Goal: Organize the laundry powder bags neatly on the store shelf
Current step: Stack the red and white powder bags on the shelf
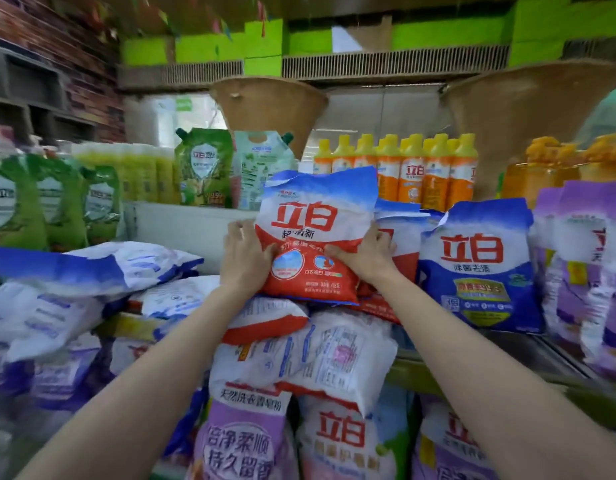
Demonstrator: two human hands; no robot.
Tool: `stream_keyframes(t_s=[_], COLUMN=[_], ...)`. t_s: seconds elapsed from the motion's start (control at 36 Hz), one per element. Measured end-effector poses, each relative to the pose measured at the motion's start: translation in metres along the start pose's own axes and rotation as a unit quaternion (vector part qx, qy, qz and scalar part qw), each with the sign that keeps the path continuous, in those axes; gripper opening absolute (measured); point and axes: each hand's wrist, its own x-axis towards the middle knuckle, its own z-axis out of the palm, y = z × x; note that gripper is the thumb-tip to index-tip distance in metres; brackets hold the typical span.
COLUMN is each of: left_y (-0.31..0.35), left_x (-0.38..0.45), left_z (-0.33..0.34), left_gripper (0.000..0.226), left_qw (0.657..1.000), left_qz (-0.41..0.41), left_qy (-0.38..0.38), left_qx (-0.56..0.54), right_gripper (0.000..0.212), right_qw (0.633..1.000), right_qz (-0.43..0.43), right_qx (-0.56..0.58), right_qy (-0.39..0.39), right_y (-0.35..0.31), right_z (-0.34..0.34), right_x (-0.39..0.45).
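A red, white and blue laundry powder bag (317, 216) stands upright in the middle of the shelf, on top of other bags lying flat. My left hand (245, 256) grips its left edge and my right hand (367, 252) grips its right edge, thumbs on the front. Behind it stands another red bag (401, 244), partly hidden. A blue bag (478, 268) stands upright just to the right. White bags (320, 348) lie piled below the held one.
Blue and white bags (91, 268) lie flat in a heap at left. Purple bags (583, 258) stand at right, and more purple ones (244, 441) below. Orange bottles (414, 171) and green pouches (204, 168) fill the shelf behind. Two woven baskets (268, 109) hang above.
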Motion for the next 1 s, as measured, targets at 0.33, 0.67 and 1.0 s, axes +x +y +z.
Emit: stream_keyframes(t_s=[0.33,0.67,1.0], left_y=[0.017,-0.028,-0.058], left_x=[-0.010,-0.008,-0.019], left_z=[-0.007,-0.091,-0.137], left_gripper=[0.099,0.045,0.083], left_qw=[0.936,0.943,0.853], left_qz=[0.064,0.015,-0.015], left_qy=[-0.306,-0.321,-0.483], left_qx=[0.161,0.086,0.197], right_gripper=[0.086,0.033,0.027], right_qw=[0.975,0.959,0.939], right_qz=[-0.001,-0.210,-0.283], right_qx=[0.058,-0.184,-0.159], right_qy=[0.212,-0.037,-0.111], right_y=[-0.018,-0.063,-0.093], right_z=[-0.015,0.022,0.056], right_x=[-0.026,-0.058,-0.065])
